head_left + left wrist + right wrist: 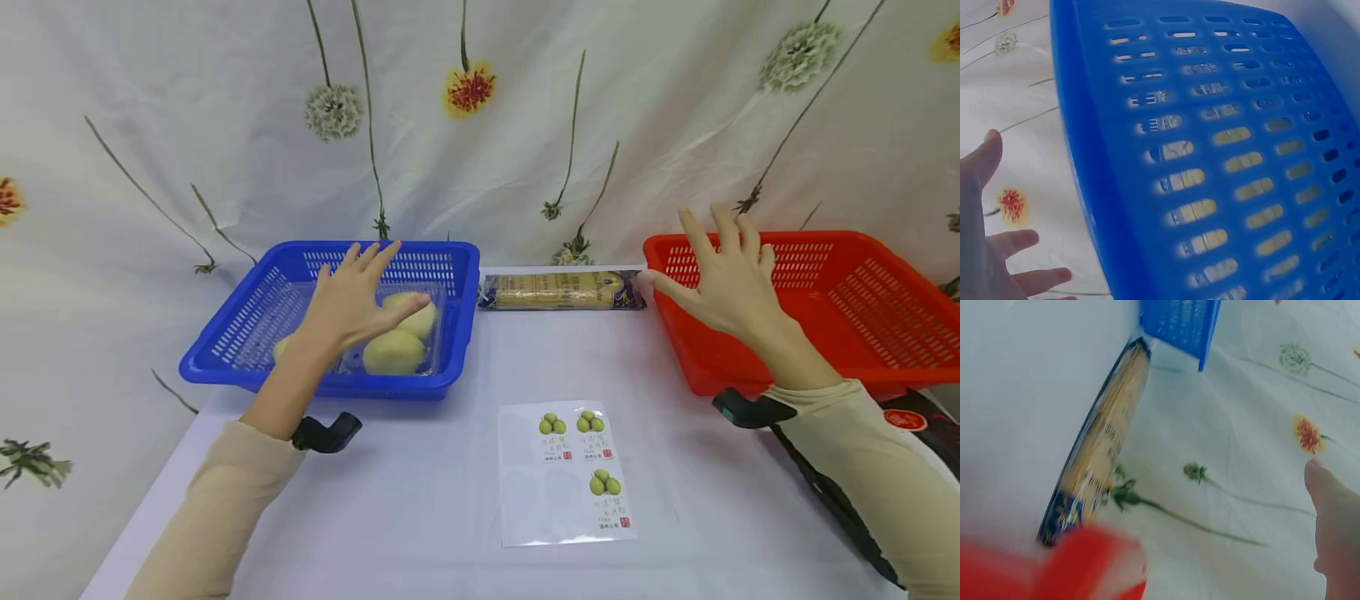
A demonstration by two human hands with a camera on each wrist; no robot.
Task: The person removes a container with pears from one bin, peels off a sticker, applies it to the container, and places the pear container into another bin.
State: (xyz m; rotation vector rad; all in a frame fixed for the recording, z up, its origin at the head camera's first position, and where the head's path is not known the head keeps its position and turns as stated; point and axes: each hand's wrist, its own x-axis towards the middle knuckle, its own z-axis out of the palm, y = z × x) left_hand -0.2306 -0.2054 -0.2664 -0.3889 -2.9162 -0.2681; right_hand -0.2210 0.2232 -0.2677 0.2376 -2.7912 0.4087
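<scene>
Above the blue basket my left hand is spread with fingers apart, holding nothing. Inside that basket sits a clear plastic tray with several pale yellow-green fruits, partly hidden by my hand. My right hand is spread over the left part of the red basket, with nothing in its grasp. Between the two baskets, at the table's back edge, lies a long pack of dry noodles; it shows in the right wrist view too.
A sheet of stickers printed with green fruits lies on the white table, near the middle. A dark package with a red label is partly hidden beside my right forearm. Behind the table hangs a flowered curtain.
</scene>
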